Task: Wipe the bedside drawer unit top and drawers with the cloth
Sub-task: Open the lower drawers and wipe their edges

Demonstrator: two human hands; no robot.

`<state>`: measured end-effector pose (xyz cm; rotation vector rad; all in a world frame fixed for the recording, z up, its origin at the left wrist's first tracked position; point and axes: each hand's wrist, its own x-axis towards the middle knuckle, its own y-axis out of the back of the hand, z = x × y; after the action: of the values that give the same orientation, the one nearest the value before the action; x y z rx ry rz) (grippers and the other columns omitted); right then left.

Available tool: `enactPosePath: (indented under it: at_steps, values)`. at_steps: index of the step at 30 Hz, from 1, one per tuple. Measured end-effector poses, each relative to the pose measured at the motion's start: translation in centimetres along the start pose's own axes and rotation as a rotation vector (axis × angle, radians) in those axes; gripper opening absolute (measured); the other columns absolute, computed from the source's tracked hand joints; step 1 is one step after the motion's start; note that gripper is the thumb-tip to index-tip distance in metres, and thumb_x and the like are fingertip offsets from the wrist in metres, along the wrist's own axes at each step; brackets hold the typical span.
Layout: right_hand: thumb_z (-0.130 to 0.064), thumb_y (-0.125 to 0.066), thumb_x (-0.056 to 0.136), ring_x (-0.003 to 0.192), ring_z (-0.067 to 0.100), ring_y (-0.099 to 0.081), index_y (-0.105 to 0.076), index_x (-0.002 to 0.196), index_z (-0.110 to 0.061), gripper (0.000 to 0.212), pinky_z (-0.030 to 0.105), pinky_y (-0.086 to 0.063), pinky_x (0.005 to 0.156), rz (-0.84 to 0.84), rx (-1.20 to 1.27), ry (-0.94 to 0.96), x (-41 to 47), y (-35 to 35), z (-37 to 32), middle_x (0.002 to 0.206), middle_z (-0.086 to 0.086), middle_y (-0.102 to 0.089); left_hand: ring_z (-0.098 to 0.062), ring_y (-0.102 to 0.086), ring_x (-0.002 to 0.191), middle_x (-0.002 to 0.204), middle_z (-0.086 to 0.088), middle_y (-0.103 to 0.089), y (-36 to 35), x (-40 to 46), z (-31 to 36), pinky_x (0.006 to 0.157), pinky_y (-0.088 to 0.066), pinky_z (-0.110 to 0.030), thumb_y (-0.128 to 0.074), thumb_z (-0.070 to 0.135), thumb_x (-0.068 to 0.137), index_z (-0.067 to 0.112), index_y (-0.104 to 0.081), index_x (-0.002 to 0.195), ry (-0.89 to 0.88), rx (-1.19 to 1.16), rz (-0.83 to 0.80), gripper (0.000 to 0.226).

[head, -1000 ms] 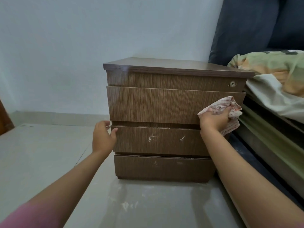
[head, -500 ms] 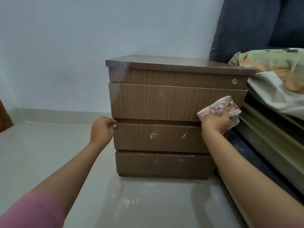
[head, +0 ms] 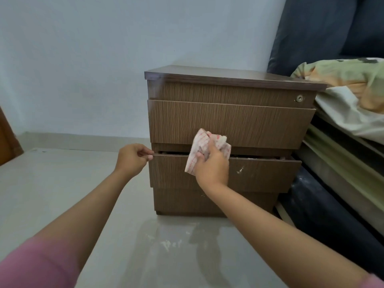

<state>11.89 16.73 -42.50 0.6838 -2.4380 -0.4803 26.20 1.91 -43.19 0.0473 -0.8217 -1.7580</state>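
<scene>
A brown wood-grain bedside drawer unit (head: 230, 119) stands on the floor against the wall. Its middle drawer (head: 259, 175) is pulled out a little, with a dark gap above its top edge. My left hand (head: 133, 157) pinches the top left corner of that drawer front. My right hand (head: 212, 165) grips a crumpled white cloth with red stripes (head: 202, 146) and holds it at the drawer's top edge, left of centre. White smudges mark the drawer front to the right of my hand. The bottom drawer (head: 207, 201) is closed.
A bed with a rumpled green and orange blanket (head: 351, 80) and dark headboard (head: 324, 32) stands tight against the unit's right side. Pale tiled floor (head: 62, 183) spreads to the left and front, with white specks (head: 168, 244) in front of the unit. A brown door edge (head: 8, 138) shows far left.
My right hand moved the cloth left from the top drawer's right end to the middle drawer's top edge. My left hand took hold of the middle drawer's corner, and the drawer came out slightly.
</scene>
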Motion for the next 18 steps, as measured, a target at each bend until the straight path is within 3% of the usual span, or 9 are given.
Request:
enactPosePath:
  at_steps: [1, 3, 5, 7, 9, 11, 13, 15, 18]
  values:
    - [-0.017, -0.049, 0.096, 0.121, 0.025, -0.048, -0.03, 0.146, -0.023, 0.054, 0.036, -0.047, 0.09, -0.043, -0.104, 0.034, 0.3, -0.5, -0.3, 0.135, 0.008, -0.049, -0.002, -0.055, 0.069, 0.077, 0.0, -0.064, 0.0, -0.1, 0.1, 0.059, -0.036, -0.01, -0.069, 0.005, 0.079, 0.01, -0.071, 0.087, 0.004, -0.001, -0.001, 0.01]
    - [-0.012, -0.048, 0.095, 0.089, 0.019, -0.058, -0.044, 0.135, -0.013, 0.04, 0.025, -0.042, 0.059, -0.114, -0.404, 0.149, 0.7, -1.2, -0.9, 0.102, 0.005, -0.061, -0.002, -0.054, 0.068, 0.079, -0.002, -0.065, 0.1, -0.3, 0.1, 0.059, -0.036, -0.01, -0.068, 0.005, 0.08, 0.01, -0.071, 0.087, 0.018, -0.011, 0.003, 0.01]
    - [-0.007, -0.058, 0.087, 0.072, 0.019, -0.056, -0.058, 0.11, -0.008, 0.023, 0.023, -0.036, 0.05, -0.114, -0.622, 0.294, 0.7, -1.5, -1.2, 0.083, 0.005, -0.058, -0.003, -0.054, 0.068, 0.078, -0.002, -0.065, 0.0, -0.4, 0.1, 0.06, -0.037, -0.01, -0.068, 0.005, 0.08, 0.01, -0.071, 0.088, 0.032, -0.017, 0.008, 0.01]
    - [-0.009, -0.082, 0.06, 0.064, 0.026, -0.058, -0.067, 0.079, -0.008, 0.024, 0.029, -0.042, 0.049, -0.059, -0.721, 0.335, 0.6, -2.4, -0.6, 0.075, 0.011, -0.059, -0.003, -0.054, 0.068, 0.077, -0.001, -0.064, 0.0, -0.4, 0.1, 0.06, -0.037, -0.01, -0.068, 0.005, 0.08, 0.01, -0.071, 0.087, 0.039, -0.02, 0.01, 0.01]
    - [-0.018, -0.089, 0.047, 0.067, 0.028, -0.058, -0.067, 0.065, -0.013, 0.029, 0.033, -0.045, 0.051, 0.031, -0.728, 0.329, 0.8, -3.0, 0.0, 0.077, 0.011, -0.057, -0.004, -0.054, 0.068, 0.077, -0.001, -0.064, 0.0, -0.4, 0.1, 0.06, -0.037, -0.011, -0.068, 0.005, 0.08, 0.01, -0.071, 0.087, 0.039, -0.022, 0.01, 0.009]
    - [-0.025, -0.087, 0.055, 0.077, 0.027, -0.057, -0.068, 0.068, -0.015, 0.025, 0.036, -0.047, 0.063, 0.108, -0.754, 0.372, 1.0, -3.0, 0.9, 0.087, 0.009, -0.058, -0.004, -0.054, 0.068, 0.078, -0.001, -0.064, -0.1, -0.3, 0.0, 0.06, -0.038, -0.011, -0.068, 0.005, 0.08, 0.01, -0.071, 0.086, 0.035, -0.022, 0.01, 0.009]
    - [-0.031, -0.082, 0.065, 0.097, 0.031, -0.059, -0.07, 0.076, -0.014, 0.023, 0.045, -0.048, 0.082, 0.112, -0.751, 0.456, 1.3, -2.9, 2.0, 0.106, 0.012, -0.062, -0.004, -0.055, 0.068, 0.079, -0.003, -0.065, -0.1, -0.3, -0.1, 0.06, -0.038, -0.011, -0.068, 0.005, 0.079, 0.011, -0.071, 0.086, 0.025, -0.021, 0.013, 0.009]
    - [-0.032, -0.075, 0.074, 0.115, 0.034, -0.057, -0.072, 0.089, -0.007, 0.029, 0.056, -0.038, 0.099, 0.077, -0.678, 0.536, 1.4, -2.9, 3.3, 0.118, 0.015, -0.063, -0.004, -0.055, 0.067, 0.08, -0.003, -0.065, -0.2, -0.2, -0.3, 0.059, -0.038, -0.011, -0.068, 0.005, 0.079, 0.011, -0.071, 0.085, 0.016, -0.02, 0.018, 0.009]
    - [-0.018, -0.071, 0.081, 0.111, 0.036, -0.061, -0.067, 0.104, 0.0, 0.029, 0.057, -0.038, 0.098, 0.063, -0.503, 0.589, 1.5, -3.4, 4.7, 0.108, 0.018, -0.068, -0.003, -0.054, 0.067, 0.08, -0.003, -0.065, -0.3, -0.1, -0.4, 0.059, -0.037, -0.01, -0.068, 0.005, 0.079, 0.012, -0.071, 0.085, 0.004, -0.021, 0.022, 0.009]
